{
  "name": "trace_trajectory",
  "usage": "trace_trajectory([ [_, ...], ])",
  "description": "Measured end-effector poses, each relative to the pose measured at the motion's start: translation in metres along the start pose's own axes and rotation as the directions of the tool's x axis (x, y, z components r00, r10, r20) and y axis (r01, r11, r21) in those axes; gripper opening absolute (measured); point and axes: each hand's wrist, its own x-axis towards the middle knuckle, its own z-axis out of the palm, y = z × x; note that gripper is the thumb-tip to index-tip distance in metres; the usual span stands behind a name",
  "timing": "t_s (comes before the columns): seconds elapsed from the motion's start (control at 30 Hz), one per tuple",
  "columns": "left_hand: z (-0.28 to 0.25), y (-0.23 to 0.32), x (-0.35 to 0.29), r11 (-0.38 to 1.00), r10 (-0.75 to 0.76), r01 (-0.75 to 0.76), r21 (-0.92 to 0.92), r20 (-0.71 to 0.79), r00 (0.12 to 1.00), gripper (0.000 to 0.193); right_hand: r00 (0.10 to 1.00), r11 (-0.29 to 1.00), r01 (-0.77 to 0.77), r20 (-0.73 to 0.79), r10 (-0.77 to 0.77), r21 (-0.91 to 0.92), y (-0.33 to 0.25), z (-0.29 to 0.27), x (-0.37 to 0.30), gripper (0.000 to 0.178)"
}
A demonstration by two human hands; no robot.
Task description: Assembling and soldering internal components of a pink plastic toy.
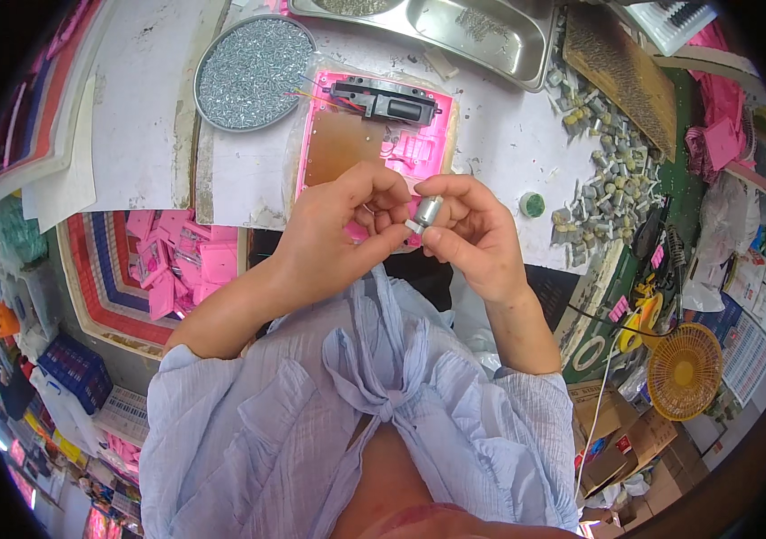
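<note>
A small silver motor (429, 211) with a whitish piece at its lower end is held up in front of my chest. My right hand (484, 235) pinches it between thumb and fingers. From the other side, my left hand (343, 220) has its fingers curled and its thumb at the motor's whitish end; exactly what those fingertips grip is partly hidden. Just beyond both hands lies a pink plastic housing (311, 135). A black mechanism (383, 101) with thin coloured wires rests across its far part, and a brown board (343, 148) covers its left side.
A round tray of screws (255, 74) stands far left, near a steel compartment tray (527, 54). Many small motors (603, 189) are heaped on the right beside a green round object (532, 205). Pink parts (176, 260) fill a box at left; a yellow basket (685, 371) is at right.
</note>
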Motion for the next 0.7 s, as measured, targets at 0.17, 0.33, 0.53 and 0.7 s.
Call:
trace_trajectory([
  [0.17, 0.004, -0.005, -0.003, 0.993, 0.086, -0.089, -0.073, -0.036, 0.996, 0.027, 0.980, 0.953, 0.188, -0.013, -0.197, -0.236, 0.016, -0.003, -0.006, 0.045],
  [0.33, -0.004, -0.007, 0.000, 0.881, 0.377, -0.368, 0.295, 0.029, 0.926, 0.029, 0.831, 0.589, 0.467, 0.098, -0.548, -0.660, 0.004, 0.000, 0.005, 0.051],
  [0.53, -0.008, -0.010, 0.005, 0.761, 0.570, -0.545, 0.350, 0.039, 0.821, 0.028, 0.833, 0.527, 0.489, 0.193, -0.518, -0.695, -0.013, -0.002, 0.008, 0.043],
  [0.7, -0.011, -0.018, 0.003, 0.891, 0.431, -0.424, 0.164, -0.012, 0.902, 0.026, 0.691, 0.403, 0.648, 0.276, -0.668, -0.646, -0.006, 0.000, 0.016, 0.041],
])
